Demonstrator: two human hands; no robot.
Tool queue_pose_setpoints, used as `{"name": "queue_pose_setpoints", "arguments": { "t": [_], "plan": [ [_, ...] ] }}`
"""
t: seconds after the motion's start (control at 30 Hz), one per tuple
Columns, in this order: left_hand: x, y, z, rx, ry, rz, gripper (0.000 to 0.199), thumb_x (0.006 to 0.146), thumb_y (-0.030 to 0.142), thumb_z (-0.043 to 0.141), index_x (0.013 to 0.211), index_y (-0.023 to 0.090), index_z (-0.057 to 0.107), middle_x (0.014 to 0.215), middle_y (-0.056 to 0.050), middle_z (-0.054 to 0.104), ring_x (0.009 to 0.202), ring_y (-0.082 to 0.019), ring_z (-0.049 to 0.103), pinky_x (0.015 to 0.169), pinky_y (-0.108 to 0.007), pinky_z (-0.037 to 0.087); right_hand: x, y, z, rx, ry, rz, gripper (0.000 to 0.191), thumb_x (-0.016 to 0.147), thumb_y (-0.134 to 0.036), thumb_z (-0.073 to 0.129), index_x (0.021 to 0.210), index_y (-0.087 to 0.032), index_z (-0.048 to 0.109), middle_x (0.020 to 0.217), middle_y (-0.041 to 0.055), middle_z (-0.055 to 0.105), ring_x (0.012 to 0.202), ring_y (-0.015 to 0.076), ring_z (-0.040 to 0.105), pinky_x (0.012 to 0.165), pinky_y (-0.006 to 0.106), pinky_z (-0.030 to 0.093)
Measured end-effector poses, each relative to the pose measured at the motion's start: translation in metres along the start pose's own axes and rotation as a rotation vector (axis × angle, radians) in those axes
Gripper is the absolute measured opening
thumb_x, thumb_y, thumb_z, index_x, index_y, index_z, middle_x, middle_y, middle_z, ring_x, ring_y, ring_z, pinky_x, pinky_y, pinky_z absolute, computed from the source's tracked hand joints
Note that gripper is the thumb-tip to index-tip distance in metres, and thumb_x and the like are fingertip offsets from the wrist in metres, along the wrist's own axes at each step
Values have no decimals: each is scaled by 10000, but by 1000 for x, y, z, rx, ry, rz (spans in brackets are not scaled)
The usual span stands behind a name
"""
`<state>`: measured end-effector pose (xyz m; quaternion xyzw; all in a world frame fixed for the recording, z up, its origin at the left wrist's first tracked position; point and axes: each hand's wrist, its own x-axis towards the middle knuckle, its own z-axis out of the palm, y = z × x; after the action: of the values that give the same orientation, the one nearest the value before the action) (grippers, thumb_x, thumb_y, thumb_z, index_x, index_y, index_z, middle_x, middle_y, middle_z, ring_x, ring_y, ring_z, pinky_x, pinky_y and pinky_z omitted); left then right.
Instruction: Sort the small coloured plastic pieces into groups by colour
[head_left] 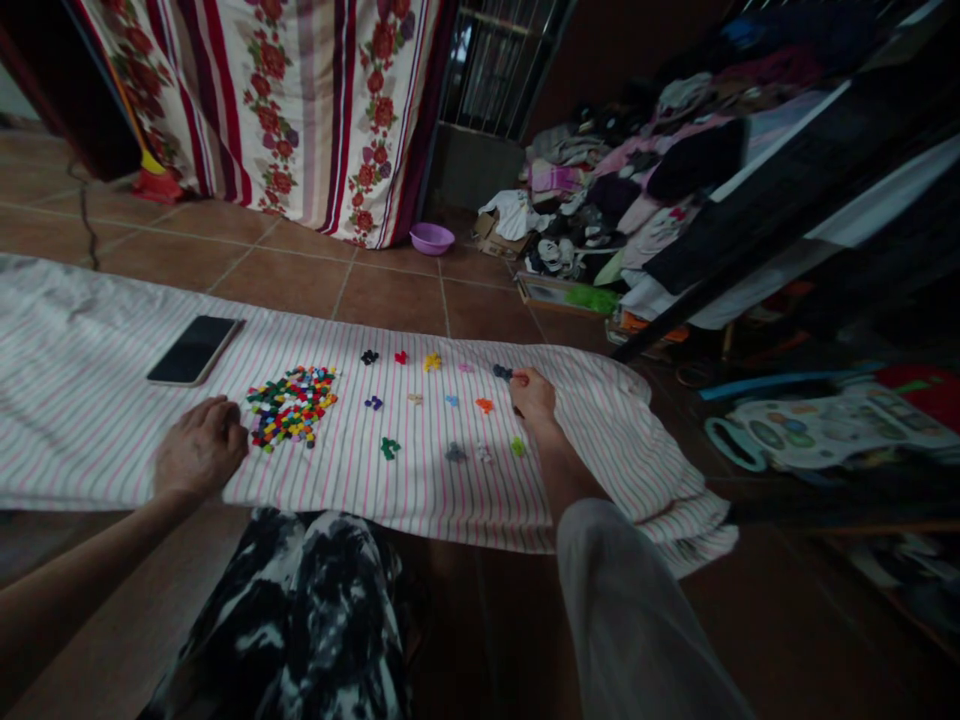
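My right hand (pixel 535 393) is at the far right of the colour groups, thumb and fingers pinched together at a small cluster of dark grey beads (pixel 502 371). Whatever lies between the fingertips is too small to make out. My left hand (pixel 201 448) rests palm down on the striped cloth, fingers loosely bent, just left of a heap of mixed coloured beads (pixel 294 408). Small one-colour groups lie apart in rough rows between the hands, among them black beads (pixel 370 357), yellow beads (pixel 433 362), orange beads (pixel 485 405) and green beads (pixel 389 447).
A phone (pixel 195 350) lies behind my left hand on the striped cloth (pixel 450 510). Beyond are a floral curtain (pixel 300 110), a purple basin (pixel 432 238) and a heap of clothes (pixel 600 190). A dark slanted bar (pixel 675 310) stands at the right.
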<state>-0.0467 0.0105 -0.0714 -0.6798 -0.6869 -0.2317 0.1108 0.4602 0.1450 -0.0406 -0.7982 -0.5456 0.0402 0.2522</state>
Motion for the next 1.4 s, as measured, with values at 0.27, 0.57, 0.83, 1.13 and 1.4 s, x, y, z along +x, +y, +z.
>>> {"name": "queue_pose_setpoints", "arguments": {
  "t": [0.27, 0.57, 0.83, 1.13, 1.4],
  "plan": [
    [2, 6, -4, 6, -32, -49, 296, 822, 291, 402, 964, 151, 620, 1134, -166, 645, 1101, -295, 591, 1002, -455, 458, -14, 13, 1, 63, 53, -126, 353, 783, -170, 457, 1009, -168, 728, 1016, 101, 728, 933, 224, 650, 900, 334, 470],
    [4, 12, -9, 12, -68, -90, 283, 833, 250, 408, 984, 145, 624, 1184, -181, 633, 1151, -300, 568, 1007, -453, 444, -47, -15, 3, 179, 80, -438, 320, 790, -223, 424, 904, -175, 720, 933, 102, 700, 883, 242, 601, 875, 397, 465],
    [3, 12, -5, 13, -40, -108, 240, 825, 227, 428, 972, 175, 609, 1165, -143, 640, 1123, -285, 572, 949, -432, 460, -99, -90, 1, 210, -104, -601, 289, 859, -202, 432, 951, -197, 706, 1014, 86, 695, 984, 228, 581, 936, 368, 436],
    [3, 14, -8, -32, -66, -132, 232, 826, 222, 436, 977, 159, 600, 1189, -163, 623, 1156, -291, 552, 974, -435, 438, -180, -159, 37, 361, -354, -861, 227, 909, -216, 476, 962, -218, 697, 933, 52, 693, 924, 202, 598, 889, 325, 442],
    [2, 16, -8, -39, -35, -131, 213, 819, 208, 453, 973, 167, 596, 1137, -149, 637, 1135, -290, 562, 940, -428, 447, -219, -194, 58, 263, -449, -807, 109, 910, -242, 550, 923, -225, 656, 889, 30, 687, 904, 195, 595, 846, 307, 421]
  ]
}}
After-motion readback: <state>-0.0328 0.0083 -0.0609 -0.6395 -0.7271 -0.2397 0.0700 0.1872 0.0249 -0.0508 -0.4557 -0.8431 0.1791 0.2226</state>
